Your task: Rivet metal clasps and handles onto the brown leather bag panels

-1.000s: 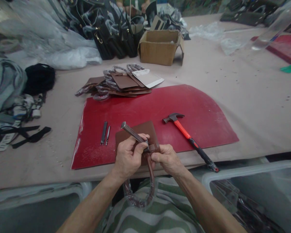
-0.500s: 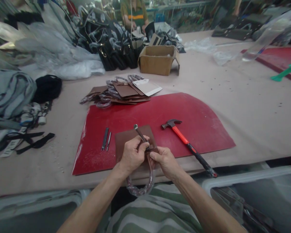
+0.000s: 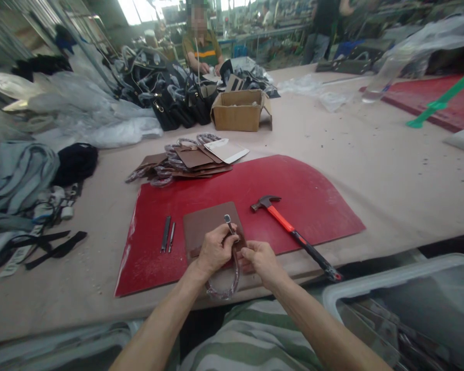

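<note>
My left hand [image 3: 215, 250] is closed round a slim metal punch [image 3: 228, 221], its bright head pointing up and its lower end hidden by my fingers. Below it lies a flat brown leather panel [image 3: 206, 219] with a plastic-wrapped loop handle [image 3: 222, 293] hanging over the table's front edge. My right hand [image 3: 261, 260] pinches the panel's near right edge, beside the handle's end. A claw hammer [image 3: 282, 219] with a red and black grip rests to the right. Two narrow metal tools, a dark pronged one [image 3: 165, 234] and a thin rod [image 3: 171, 237], lie left of the panel.
Under the work is a red board [image 3: 305, 206]. Behind it sit stacked brown panels with wrapped handles [image 3: 193, 157], a cardboard box [image 3: 237, 111] and black bags [image 3: 170, 108]. A plastic bin [image 3: 410, 278] stands at the front right. Across the table, a person [image 3: 201, 51] works.
My view has tipped upward. The punch stands more upright, and the panel's near right edge, lifted before between my hands, now lies lower. Both hands keep their hold.
</note>
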The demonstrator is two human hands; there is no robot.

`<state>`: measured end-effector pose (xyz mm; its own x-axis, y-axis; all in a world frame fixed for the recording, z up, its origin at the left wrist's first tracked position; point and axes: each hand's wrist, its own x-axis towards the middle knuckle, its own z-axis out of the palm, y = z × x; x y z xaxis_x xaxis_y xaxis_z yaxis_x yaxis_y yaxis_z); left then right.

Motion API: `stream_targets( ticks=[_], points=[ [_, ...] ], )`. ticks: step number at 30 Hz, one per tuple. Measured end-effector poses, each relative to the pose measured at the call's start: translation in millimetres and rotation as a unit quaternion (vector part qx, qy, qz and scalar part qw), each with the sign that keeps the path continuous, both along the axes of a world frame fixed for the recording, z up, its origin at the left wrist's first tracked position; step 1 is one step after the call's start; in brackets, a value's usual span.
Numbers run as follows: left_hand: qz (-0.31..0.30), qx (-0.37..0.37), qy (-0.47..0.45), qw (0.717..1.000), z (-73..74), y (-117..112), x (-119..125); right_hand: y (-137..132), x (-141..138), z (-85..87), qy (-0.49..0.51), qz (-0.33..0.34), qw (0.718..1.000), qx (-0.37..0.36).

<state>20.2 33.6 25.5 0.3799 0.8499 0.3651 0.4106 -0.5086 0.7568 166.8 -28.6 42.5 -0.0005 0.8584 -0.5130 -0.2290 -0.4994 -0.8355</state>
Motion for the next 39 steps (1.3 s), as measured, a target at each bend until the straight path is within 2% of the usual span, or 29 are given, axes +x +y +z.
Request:
stream_targets(
  ticks=[6, 10, 12, 14, 17, 19, 22, 25, 28, 31, 33, 34, 35, 37, 39],
  points=[
    [-0.025, 0.027, 0.029, 0.999, -9.6, -1, -3, -6, 17, -0.8, -0.074, 0.024, 0.997, 0.019],
    [-0.027, 0.032, 0.030, 0.999, -12.3, 0, -4, -8, 49, 3.4, -0.200, -0.003, 0.978, 0.052],
    [-0.033, 0.036, 0.032, 0.998, -11.6, 0, -4, -6, 72, 9.3, -0.283, -0.045, 0.955, 0.077],
    [-0.039, 0.038, 0.033, 0.998, -10.1, 0, -3, -4, 95, 15.2, -0.376, -0.070, 0.918, 0.102],
    [-0.040, 0.033, 0.029, 0.998, -8.5, -1, -2, 3, 119, 19.3, -0.510, -0.011, 0.855, 0.095],
    [-0.038, 0.028, 0.027, 0.999, -8.4, -1, -1, 9, 126, 19.4, -0.536, 0.042, 0.840, 0.072],
    [-0.037, 0.024, 0.023, 0.999, -9.3, -2, 0, 19, 130, 20.2, -0.473, 0.094, 0.875, 0.039],
    [-0.033, 0.020, 0.013, 0.999, -10.2, -2, 2, 25, 127, 23.2, -0.367, 0.152, 0.918, -0.003],
    [-0.030, 0.020, 0.007, 0.999, -10.9, -3, 3, 23, 117, 29.1, -0.280, 0.176, 0.944, -0.018],
    [-0.026, 0.020, 0.005, 0.999, -11.8, -3, 3, 16, 104, 48.0, -0.247, 0.153, 0.957, 0.006],
    [-0.026, 0.019, 0.003, 0.999, -12.6, -2, 3, 9, 96, 71.3, -0.276, 0.117, 0.950, 0.084],
    [-0.026, 0.020, 0.002, 0.999, -12.9, -2, 3, 6, 93, 84.6, -0.318, 0.099, 0.931, 0.149],
    [-0.026, 0.021, 0.000, 0.999, -13.1, -2, 3, 2, 91, 97.5, -0.371, 0.088, 0.898, 0.219],
    [-0.024, 0.023, -0.001, 0.999, -13.0, -2, 3, -4, 88, 117.8, -0.486, 0.075, 0.810, 0.321],
    [-0.022, 0.021, 0.001, 1.000, -12.6, -3, 3, -8, 88, 127.4, -0.573, 0.109, 0.722, 0.371]
  ],
)
